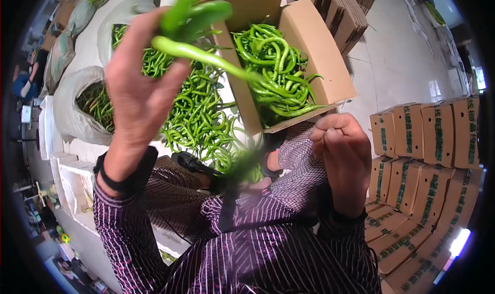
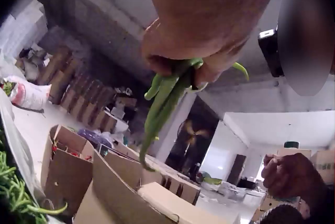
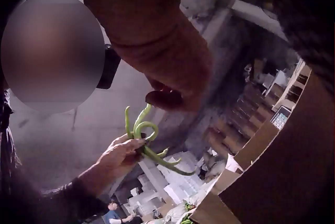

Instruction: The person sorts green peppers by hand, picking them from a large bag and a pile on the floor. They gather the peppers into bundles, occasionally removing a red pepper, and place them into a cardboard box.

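My left hand (image 1: 139, 77) is raised over the left side of the carton and grips several long green chili peppers (image 1: 201, 57). In the left wrist view these peppers (image 2: 165, 98) hang down from between thumb and fingers. The right wrist view shows one pepper (image 3: 152, 153) curling into a loop. Near the carton's near right corner is my right hand (image 1: 344, 155), fingers curled in toward the thumb, with nothing visible in it. Between my hands stands an open cardboard carton (image 1: 319, 52), part full of green chili peppers (image 1: 278, 62).
Loose green chili peppers (image 1: 196, 113) lie heaped left of the carton. A white sack (image 1: 67, 106) of peppers stands further left. Printed cartons (image 1: 412, 134) are stacked at right, flattened cardboard (image 1: 340, 21) behind. My knees flank the carton's near side.
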A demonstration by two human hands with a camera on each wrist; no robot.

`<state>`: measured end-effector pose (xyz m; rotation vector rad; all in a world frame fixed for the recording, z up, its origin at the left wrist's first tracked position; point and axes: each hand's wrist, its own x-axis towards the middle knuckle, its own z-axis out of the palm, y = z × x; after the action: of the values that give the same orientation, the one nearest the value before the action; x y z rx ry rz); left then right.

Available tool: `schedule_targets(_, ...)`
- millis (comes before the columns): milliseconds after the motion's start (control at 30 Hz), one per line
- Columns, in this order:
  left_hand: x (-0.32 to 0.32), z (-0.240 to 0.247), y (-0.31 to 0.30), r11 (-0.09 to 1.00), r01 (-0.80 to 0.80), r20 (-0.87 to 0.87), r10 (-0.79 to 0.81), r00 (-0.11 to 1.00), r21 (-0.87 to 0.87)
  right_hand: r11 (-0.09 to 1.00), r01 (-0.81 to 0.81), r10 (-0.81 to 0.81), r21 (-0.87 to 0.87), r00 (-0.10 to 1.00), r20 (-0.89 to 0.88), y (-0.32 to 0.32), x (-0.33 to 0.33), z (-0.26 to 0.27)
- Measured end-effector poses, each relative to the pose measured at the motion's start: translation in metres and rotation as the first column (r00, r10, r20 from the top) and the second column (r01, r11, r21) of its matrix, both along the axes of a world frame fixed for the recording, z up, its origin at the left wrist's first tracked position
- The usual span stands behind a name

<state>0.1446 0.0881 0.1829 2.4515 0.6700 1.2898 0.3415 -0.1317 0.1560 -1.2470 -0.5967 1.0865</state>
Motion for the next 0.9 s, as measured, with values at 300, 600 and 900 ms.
schedule_targets(300, 0.107, -0.092, -0.018, 0.962, 0.273, -0.484, -0.247, 0.84, -0.017, 0.972, -0.086, 0.056, -0.221, 0.989, -0.139, -0.023, -0.002, -0.015)
schedule_targets(600, 0.094, -0.077, 0.009, 0.918, 0.352, -0.569, -0.392, 0.723, -0.185, 0.863, -0.416, 0.393, -0.288, 0.91, -0.135, -0.022, -0.005, -0.043)
schedule_targets(900, 0.095, -0.12, -0.019, 0.922, 0.364, -0.92, -0.251, 0.303, -0.131, 0.799, -0.597, 0.527, -0.08, 0.758, -0.384, -0.008, -0.033, -0.075)
